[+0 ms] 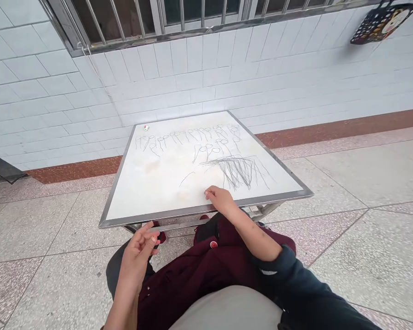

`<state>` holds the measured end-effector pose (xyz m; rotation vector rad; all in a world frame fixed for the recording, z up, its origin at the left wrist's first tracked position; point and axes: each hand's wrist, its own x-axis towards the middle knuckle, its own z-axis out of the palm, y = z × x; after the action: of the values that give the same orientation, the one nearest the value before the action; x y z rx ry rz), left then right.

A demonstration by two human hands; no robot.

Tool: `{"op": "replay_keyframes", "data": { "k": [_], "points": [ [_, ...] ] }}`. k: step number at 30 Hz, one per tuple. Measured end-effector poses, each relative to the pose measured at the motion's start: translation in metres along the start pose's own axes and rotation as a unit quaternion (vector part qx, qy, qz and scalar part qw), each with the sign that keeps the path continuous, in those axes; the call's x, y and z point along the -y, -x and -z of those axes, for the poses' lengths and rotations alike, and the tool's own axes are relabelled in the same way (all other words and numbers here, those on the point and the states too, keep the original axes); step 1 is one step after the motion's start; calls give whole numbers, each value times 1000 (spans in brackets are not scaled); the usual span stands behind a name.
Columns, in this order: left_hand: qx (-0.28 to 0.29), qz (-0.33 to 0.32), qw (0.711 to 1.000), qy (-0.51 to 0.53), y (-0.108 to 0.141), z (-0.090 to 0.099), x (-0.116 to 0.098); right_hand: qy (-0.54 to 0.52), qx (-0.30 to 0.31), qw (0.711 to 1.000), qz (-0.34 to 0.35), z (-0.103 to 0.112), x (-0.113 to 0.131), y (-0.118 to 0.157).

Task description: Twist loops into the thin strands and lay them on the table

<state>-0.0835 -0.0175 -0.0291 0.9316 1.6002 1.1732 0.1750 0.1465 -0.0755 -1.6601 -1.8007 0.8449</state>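
A white table top (151,183) with a grey metal edge stands before me, marked with dark loops, lines and a dense patch of strokes. My right hand (222,200) is over its near edge, fingers curled together; whatever they may hold is hidden. My left hand (140,247) is in the air just below the table's near edge, left of my lap, fingers loosely bent and apart, with nothing seen in it. Near the far left corner of the table lies a small white and red object (146,128).
Behind the table is a white tiled wall (192,82) with a barred window (206,18). A patterned bag (382,23) hangs at the upper right. A dark red garment (206,270) with a red button covers my lap. Stone tiles (330,183) pave the floor around.
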Motion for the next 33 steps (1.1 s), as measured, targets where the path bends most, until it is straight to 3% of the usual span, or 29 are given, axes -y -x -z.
{"op": "replay_keyframes", "data": {
  "k": [4,12,23,28,33],
  "points": [
    [26,39,999,-13,-1,0,11,59,-46,997,-22,7,-10,-21],
    [24,79,996,-19,-4,5,32,111,-81,989,-54,13,-20,-35],
    [-15,133,991,20,-23,18,105,164,-125,978,-42,20,-29,-47],
    [-32,139,989,27,-27,18,116,197,-144,970,7,15,-12,-29],
    [-27,123,992,6,-35,19,133,218,-74,965,124,-24,8,0]
  ]
}}
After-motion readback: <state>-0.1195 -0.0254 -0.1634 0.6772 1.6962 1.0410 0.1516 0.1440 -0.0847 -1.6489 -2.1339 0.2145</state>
